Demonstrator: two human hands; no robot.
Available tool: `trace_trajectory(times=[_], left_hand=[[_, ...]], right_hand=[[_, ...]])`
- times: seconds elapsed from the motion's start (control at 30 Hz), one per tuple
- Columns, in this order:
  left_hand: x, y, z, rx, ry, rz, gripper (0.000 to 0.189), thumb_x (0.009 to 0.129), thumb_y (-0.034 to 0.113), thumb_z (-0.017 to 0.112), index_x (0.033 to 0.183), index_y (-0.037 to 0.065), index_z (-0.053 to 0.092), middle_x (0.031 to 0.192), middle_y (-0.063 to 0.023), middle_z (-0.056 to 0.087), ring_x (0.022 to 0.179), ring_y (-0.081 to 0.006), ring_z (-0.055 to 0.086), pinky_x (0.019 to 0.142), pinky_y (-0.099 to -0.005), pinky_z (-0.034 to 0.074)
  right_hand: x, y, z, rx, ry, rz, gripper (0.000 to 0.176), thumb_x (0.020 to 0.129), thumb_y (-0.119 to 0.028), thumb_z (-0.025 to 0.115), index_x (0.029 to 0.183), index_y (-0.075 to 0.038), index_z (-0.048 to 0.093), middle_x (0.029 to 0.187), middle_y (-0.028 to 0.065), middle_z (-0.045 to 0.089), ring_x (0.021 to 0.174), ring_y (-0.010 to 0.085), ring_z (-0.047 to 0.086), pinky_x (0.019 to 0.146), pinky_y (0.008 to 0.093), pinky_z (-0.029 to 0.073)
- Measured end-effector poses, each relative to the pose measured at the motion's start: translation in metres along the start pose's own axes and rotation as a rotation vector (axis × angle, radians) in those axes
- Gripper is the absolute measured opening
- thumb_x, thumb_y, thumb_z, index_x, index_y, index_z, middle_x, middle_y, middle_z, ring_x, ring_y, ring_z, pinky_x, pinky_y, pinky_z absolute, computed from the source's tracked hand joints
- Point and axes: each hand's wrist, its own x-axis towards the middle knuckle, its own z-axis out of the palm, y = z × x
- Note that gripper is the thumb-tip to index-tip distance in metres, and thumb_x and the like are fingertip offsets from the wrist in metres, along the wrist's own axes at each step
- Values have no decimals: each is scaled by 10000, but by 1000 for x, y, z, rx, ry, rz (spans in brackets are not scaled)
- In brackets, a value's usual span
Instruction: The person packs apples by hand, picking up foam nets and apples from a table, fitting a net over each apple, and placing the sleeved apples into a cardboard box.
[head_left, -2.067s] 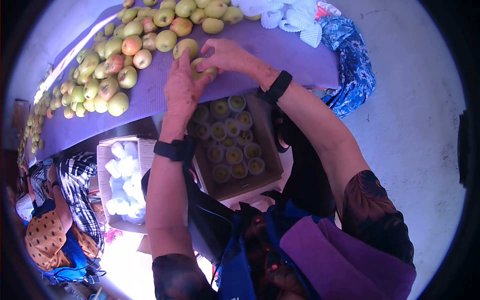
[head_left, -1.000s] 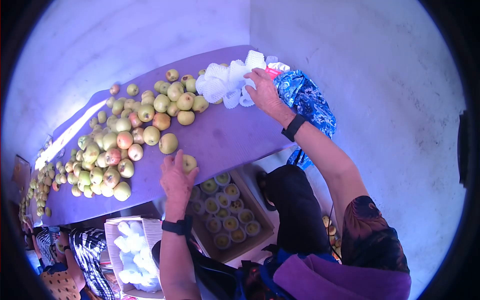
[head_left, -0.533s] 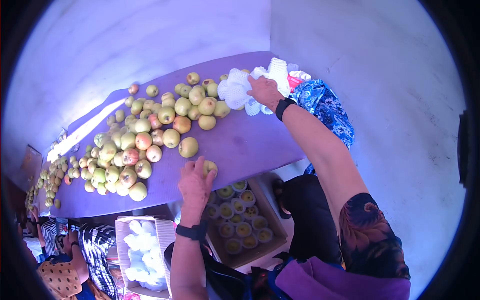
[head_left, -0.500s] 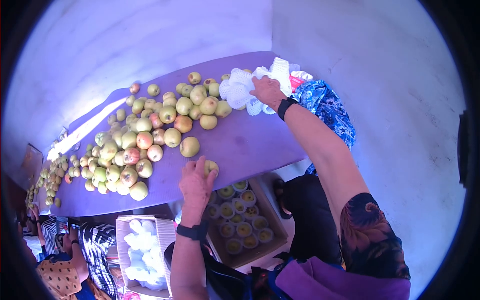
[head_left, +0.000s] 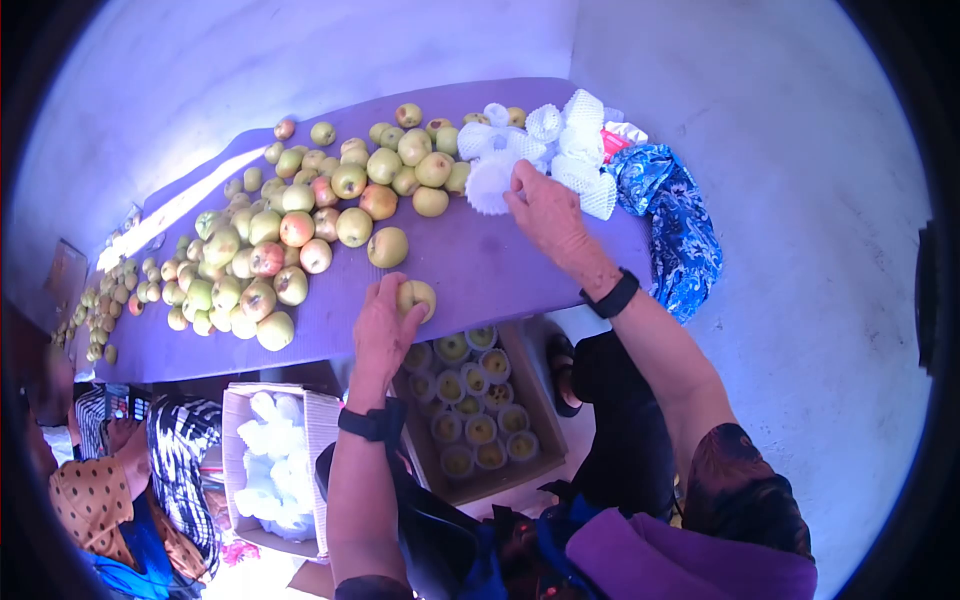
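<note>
My left hand [head_left: 382, 328] is closed around a yellow-green apple [head_left: 417, 299] at the table's front edge. The fingers of my right hand [head_left: 550, 218] pinch the edge of a white foam net sleeve [head_left: 488, 187], which hangs flared beside the thumb. Just behind it lies a loose heap of more white foam net sleeves [head_left: 580, 140]. To the left, a pile of yellow-green and reddish apples [head_left: 265, 228] spreads over the purple table [head_left: 470, 265]. One single apple [head_left: 388, 247] sits just beyond my left hand.
Below the table edge, an open carton [head_left: 545, 465] holds rows of apples in foam sleeves. Left of it stands a carton [head_left: 232, 440] of white foam sleeves. A blue patterned cloth [head_left: 680, 230] hangs at the table's right end. Another person [head_left: 95, 500] sits at lower left.
My right hand has drawn back from the foam heap toward me, with a sleeve at its fingertips. My left hand still holds the apple, now turned more into view. The camera view has shifted.
</note>
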Motion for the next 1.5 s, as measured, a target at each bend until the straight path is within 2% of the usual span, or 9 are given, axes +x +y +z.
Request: trace_trajectory(times=[0.2,0.33,0.4,0.53,0.63,0.87,1.1,1.2,1.5], left_hand=[[7,-14,7,-107,-29,-119,444,761,201,734,1128,45,538,987,-163,611,878,-304,614,767,-371,488],[12,-25,15,-152,34,-119,456,766,184,744,1144,19,551,991,-118,614,835,-219,612,701,-319,502],[17,-23,4,-458,-103,-393,476,785,172,735,1183,1,540,1024,-95,614,855,-168,613,692,-266,514],[3,0,-16,-1123,-79,-288,444,802,123,711,1198,27,534,1104,-86,600,913,-151,623,769,-246,527],[-9,13,-12,-1170,-181,-185,443,794,100,715,1196,41,537,1143,-85,585,931,-150,620,818,-265,518],[-8,20,-4,-1034,-396,-251,477,758,70,743,1191,53,543,1059,-60,628,954,-140,615,850,-268,501],[-5,10,0,-905,-116,-317,471,741,92,770,1157,26,561,947,-99,655,854,-137,623,721,-259,513],[-4,2,11,-827,6,-300,471,739,99,775,1153,24,563,918,-108,656,810,-130,624,685,-249,514],[-6,-1,14,-455,170,-235,443,716,194,795,1079,11,619,905,-79,657,759,-120,595,657,-250,482]], right_hand=[[-39,-32,38,205,-160,130,271,812,-103,586,1051,-65,464,882,184,632,858,367,623,719,484,473],[-50,-23,61,151,-70,-77,310,787,-125,622,1071,-77,509,850,145,618,786,344,627,675,448,486],[-46,-22,65,97,-62,-140,255,781,-114,618,1017,-72,532,867,142,616,786,346,621,671,449,487],[-44,-24,64,26,-54,-160,170,769,-110,620,910,-68,535,835,127,596,752,342,608,654,464,474],[-44,-28,69,35,-87,-159,180,761,-137,636,892,-65,537,819,124,590,731,327,610,639,457,469],[-35,-36,61,310,-314,-81,260,719,-240,710,783,-29,572,780,122,586,720,317,598,643,412,469],[-41,-32,67,434,-286,-247,192,727,-81,670,869,-34,549,811,147,562,782,338,576,690,410,463],[-47,-40,68,430,-267,-193,143,768,-24,591,901,-55,548,882,133,575,882,348,587,722,429,475],[-55,-47,67,385,-354,34,196,743,-97,645,892,-20,542,799,169,609,770,379,594,700,440,466]])
